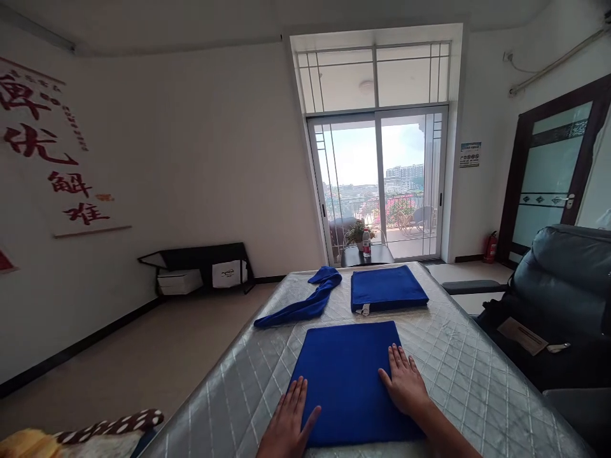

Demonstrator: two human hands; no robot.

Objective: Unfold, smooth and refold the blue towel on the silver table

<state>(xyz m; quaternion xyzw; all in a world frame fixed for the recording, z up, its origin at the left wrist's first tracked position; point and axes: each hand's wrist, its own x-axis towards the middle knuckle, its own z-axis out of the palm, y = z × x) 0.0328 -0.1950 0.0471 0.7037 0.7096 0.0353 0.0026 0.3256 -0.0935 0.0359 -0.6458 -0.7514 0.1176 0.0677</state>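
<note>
A blue cloth folded into a flat square lies on the silvery quilted cover right in front of me. On its left edge rests my left hand, fingers stretched out and thumb spread. My right hand lies flat over the cloth's right edge, its fingers pointing away from me. Just beyond is a second folded blue cloth, thicker, with a white tag at its near left corner. To its left a loose, twisted blue cloth trails across the cover.
A black armchair with a bag on it stands close on the right. Past the far edge, a small table holds a plant and a bottle. A low black rack with boxes is by the left wall.
</note>
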